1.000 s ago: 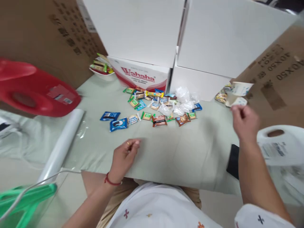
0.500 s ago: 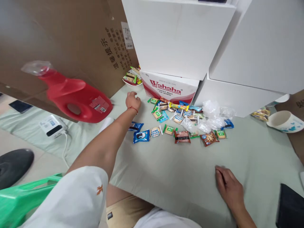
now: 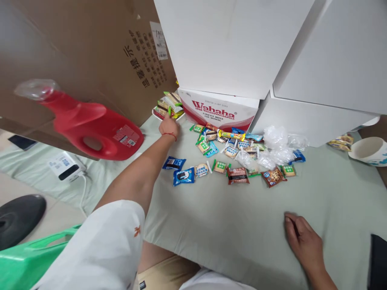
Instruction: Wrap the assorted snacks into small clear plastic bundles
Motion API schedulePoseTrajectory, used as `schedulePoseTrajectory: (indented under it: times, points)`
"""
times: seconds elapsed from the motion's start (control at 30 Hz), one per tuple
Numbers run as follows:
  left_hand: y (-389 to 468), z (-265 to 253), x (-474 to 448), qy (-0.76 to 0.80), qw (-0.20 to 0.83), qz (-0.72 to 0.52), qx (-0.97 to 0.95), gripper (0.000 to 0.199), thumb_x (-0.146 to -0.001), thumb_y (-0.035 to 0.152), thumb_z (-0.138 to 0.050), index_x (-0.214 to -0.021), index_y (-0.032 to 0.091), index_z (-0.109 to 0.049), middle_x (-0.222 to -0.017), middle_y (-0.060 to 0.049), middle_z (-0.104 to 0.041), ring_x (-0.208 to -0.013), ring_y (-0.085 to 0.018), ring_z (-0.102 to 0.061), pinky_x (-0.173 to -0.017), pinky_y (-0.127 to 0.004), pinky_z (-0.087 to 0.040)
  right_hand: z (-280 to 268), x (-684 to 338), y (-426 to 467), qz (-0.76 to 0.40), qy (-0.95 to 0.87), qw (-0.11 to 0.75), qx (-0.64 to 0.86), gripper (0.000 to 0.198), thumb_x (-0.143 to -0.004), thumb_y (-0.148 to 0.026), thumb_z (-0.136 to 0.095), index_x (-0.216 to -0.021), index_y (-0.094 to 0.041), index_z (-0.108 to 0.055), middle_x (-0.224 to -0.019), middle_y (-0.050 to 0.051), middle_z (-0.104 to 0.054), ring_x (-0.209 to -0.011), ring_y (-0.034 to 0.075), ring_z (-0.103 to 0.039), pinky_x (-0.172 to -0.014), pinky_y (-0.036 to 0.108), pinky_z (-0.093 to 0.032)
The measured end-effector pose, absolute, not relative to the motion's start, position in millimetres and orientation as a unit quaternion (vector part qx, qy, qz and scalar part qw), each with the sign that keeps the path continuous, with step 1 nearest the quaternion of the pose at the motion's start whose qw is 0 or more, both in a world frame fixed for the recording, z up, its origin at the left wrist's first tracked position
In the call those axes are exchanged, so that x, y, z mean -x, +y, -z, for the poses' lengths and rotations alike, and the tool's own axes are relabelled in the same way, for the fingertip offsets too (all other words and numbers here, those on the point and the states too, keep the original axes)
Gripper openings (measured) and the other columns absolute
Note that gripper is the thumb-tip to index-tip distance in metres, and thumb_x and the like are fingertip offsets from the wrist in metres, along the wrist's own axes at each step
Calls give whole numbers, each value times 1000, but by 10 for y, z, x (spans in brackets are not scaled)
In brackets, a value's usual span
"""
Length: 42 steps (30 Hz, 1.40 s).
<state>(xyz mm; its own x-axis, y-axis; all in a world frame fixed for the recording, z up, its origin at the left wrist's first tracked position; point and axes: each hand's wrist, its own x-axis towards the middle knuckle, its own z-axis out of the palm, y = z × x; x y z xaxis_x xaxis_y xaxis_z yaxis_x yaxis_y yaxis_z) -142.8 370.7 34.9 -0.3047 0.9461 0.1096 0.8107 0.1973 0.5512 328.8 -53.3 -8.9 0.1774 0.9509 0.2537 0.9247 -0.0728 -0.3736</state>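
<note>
My left hand (image 3: 169, 125) is at the near rim of a small white bowl (image 3: 156, 115) heaped with wrapped biscuits (image 3: 172, 99). Its fingers are closed on the rim, with the fingertips partly hidden among the wrappers. The bowl stands in the corner between a brown cardboard sheet and the Wahaha carton (image 3: 214, 110). My right hand (image 3: 304, 237) rests on the green cloth with its fingers curled in, and nothing shows in it. Between the hands lie scattered wrapped snacks, among them a blue packet (image 3: 184, 176), a brown packet (image 3: 238, 175) and a cookie packet (image 3: 273, 177).
Crumpled clear plastic (image 3: 273, 147) lies over some snacks. White boxes (image 3: 236, 44) rise behind. A red jug (image 3: 98, 129) and a white device (image 3: 66, 166) stand left. A paper cup (image 3: 369, 151) lies at right, a dark object (image 3: 377, 262) at the right edge.
My left hand has reached forward onto the bowl, which has come slightly nearer. The view has shifted a little. My right hand stays curled on the cloth.
</note>
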Motion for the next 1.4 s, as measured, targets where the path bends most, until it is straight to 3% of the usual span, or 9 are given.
schedulePoseTrajectory:
  times: [0.13, 0.33, 0.7, 0.8, 0.93, 1.0, 1.1, 1.27, 1.4]
  points:
    - [3098, -319, 1355, 778, 53, -183, -599, 27, -92, 23, -52, -113, 17, -69, -128, -17, -64, -105, -32, -64, -83, -37, -44, 77, -3277, -511, -23, -651, 227, 724, 36, -101, -44, -42, -102, -23, -71, -97, 6, -76, -80, 22, -73, -68, 34, -55]
    - [2208, -327, 1202, 746, 7, -147, -649, 32, -98, 18, -38, -108, 17, -68, -118, -15, -65, -95, -25, -62, -71, -30, -38, 83, -3301, -507, -30, -654, 239, 717, 37, -102, -41, -40, -105, -20, -71, -97, 9, -75, -85, 24, -72, -74, 35, -55]
    - [1183, -876, 495, 612, 55, -385, -689, 17, -92, 17, -50, -84, 20, -64, -93, -7, -59, -94, -23, -59, -83, -31, -42, 127, -3313, -513, -31, -654, 285, 700, 40, -103, -41, -40, -107, -18, -72, -98, 10, -74, -86, 23, -69, -77, 35, -53]
    - [1208, -1105, 131, 563, 163, -512, -628, 3, -88, 20, -63, -86, 20, -62, -92, -4, -57, -85, -18, -57, -78, -28, -45, 123, -3318, -508, -39, -652, 288, 701, 41, -103, -41, -39, -108, -18, -72, -96, 10, -73, -84, 23, -68, -76, 36, -53]
    - [1565, -1235, -319, 433, 555, -641, -305, 23, -88, 17, -67, -75, 20, -49, -65, 6, -43, -51, -6, -37, -49, -16, -33, 123, -3322, -502, -38, -657, 289, 695, 41, -103, -41, -39, -107, -17, -72, -95, 10, -73, -84, 22, -68, -77, 35, -53]
    - [1720, -1214, -463, 373, 657, -630, -179, 31, -88, 14, -68, -71, 19, -43, -57, 9, -35, -44, -3, -27, -43, -13, -24, 121, -3319, -497, -44, -657, 296, 692, 41, -103, -40, -40, -106, -16, -72, -94, 10, -73, -85, 22, -68, -78, 35, -54]
    - [1810, -1173, -581, 342, 707, -601, -147, 28, -91, 9, -62, -70, 18, -45, -54, 9, -37, -41, -2, -22, -38, -13, -21, 75, -3317, -496, -69, -647, 319, 690, 40, -102, -42, -42, -104, -16, -73, -95, 10, -73, -86, 23, -69, -80, 37, -54]
    - [1604, -1203, -748, 289, 760, -567, -130, 16, -92, 8, -55, -78, 16, -57, -60, 4, -54, -41, -2, -33, -37, -13, -24, -243, -3271, -525, -160, -580, 411, 684, 37, -97, -48, -53, -103, -19, -74, -86, 7, -70, -72, 19, -61, -70, 33, -52]
    - [1056, -1059, -1047, 257, 850, -438, -143, 6, -91, 18, -61, -90, 14, -65, -70, 0, -63, -49, -6, -50, -40, -14, -33, -618, -3140, -589, -344, -453, 572, 591, 54, -90, -63, -59, -129, -26, -65, -113, 10, -69, -58, 12, -47, -53, 29, -44]
